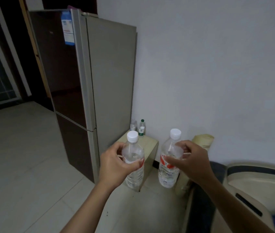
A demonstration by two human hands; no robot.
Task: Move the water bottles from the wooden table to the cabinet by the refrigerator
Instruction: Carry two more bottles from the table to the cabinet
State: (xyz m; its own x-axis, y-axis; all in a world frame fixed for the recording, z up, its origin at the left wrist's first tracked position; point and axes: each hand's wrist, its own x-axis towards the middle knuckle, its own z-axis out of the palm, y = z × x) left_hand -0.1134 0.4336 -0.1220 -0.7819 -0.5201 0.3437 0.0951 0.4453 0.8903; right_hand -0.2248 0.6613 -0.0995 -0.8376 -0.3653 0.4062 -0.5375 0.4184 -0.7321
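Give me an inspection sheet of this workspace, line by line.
Surface: low beige cabinet beside the refrigerator, top partly free.
Job's things: two white-capped water bottles, left bottle and right bottle, both upright, carried.
Clutter: two small bottles at the cabinet's back; rolled mat against the wall.
Hands: left hand grips left bottle; right hand grips right bottle.
Cables: nothing seen.
Surroundings: white wall, tiled floor.

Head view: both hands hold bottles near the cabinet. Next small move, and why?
Probably carry both forward and lower them onto the cabinet top. The left hand and right hand each grip an upright bottle held short of it, and two small bottles stand at the back, so the front looks free.
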